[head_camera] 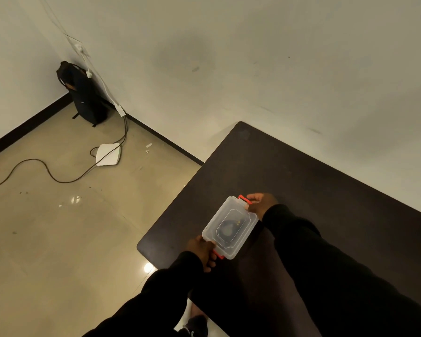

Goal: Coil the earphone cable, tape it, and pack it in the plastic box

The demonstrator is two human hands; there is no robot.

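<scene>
A clear plastic box (pixel 247 221) with its lid on lies on the dark table (pixel 314 186) near the table's left edge. Through the lid I see a dark coiled earphone cable (pixel 227 227) inside. My right hand (pixel 261 203) holds the far end of the box, fingers on the red latch (pixel 243 198). At the near end, my left hand (pixel 202 251) grips the box by the other red latch (pixel 218 254). No tape is visible.
The table's rounded corner (pixel 141 246) is just left of the box, with tiled floor beyond. On the floor lie a white flat device (pixel 108 154) with cables and a black bag (pixel 83 93) in the room's corner. A wall runs behind the table.
</scene>
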